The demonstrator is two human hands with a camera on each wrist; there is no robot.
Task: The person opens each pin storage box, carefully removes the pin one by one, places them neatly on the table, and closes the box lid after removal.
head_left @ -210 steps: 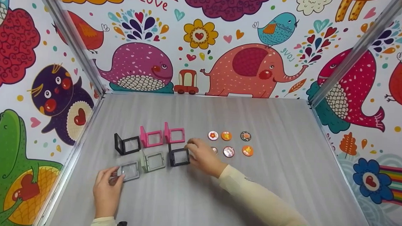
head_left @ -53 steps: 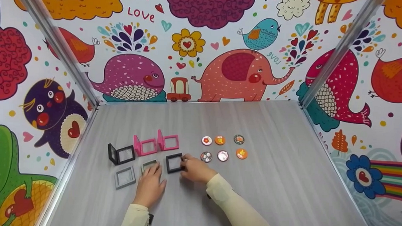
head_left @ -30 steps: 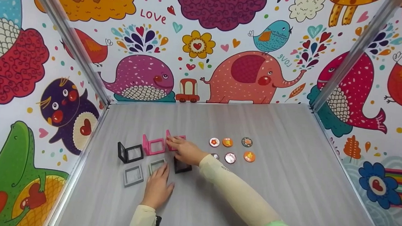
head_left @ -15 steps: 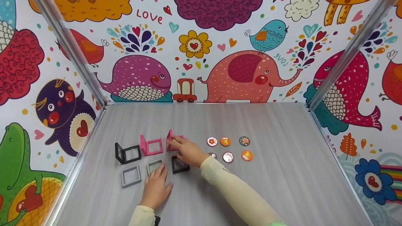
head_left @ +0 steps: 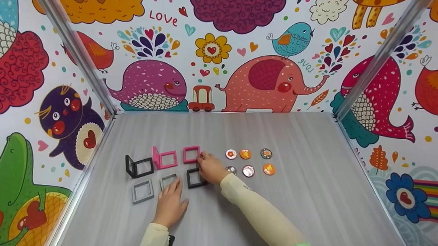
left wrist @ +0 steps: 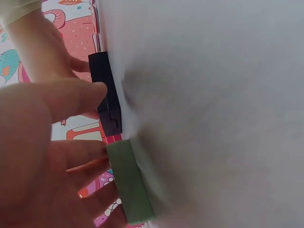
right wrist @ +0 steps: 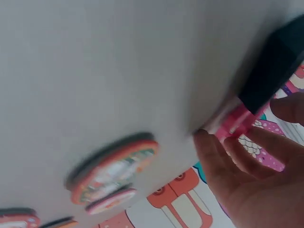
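Observation:
My left hand [head_left: 170, 205] rests with straight fingers on the near edge of a flat green display frame [head_left: 169, 176], partly covering it. In the left wrist view the fingers lie along that frame's [left wrist: 130, 183] top. My right hand [head_left: 212, 168] touches the right edge of a pink hinged display frame [head_left: 191, 154], which lies flat with its lid down. The right wrist view has the fingertips against the pink frame [right wrist: 236, 122], the thumb by a black frame [right wrist: 273, 66]. That black frame [head_left: 194, 178] is flat, its right side partly behind my right hand.
A grey frame [head_left: 142, 191] lies flat at the left. Another pink frame [head_left: 166, 159] and another black frame [head_left: 143, 167] stand with lids raised. Several round badges [head_left: 248, 171] sit in two rows on the right; one is partly hidden by my right hand. Patterned walls surround the table.
Lids on the grey, green, nearer black and right-hand pink frames went down. The right hand moved from the black frame to the pink one; the left hand moved from grey to green.

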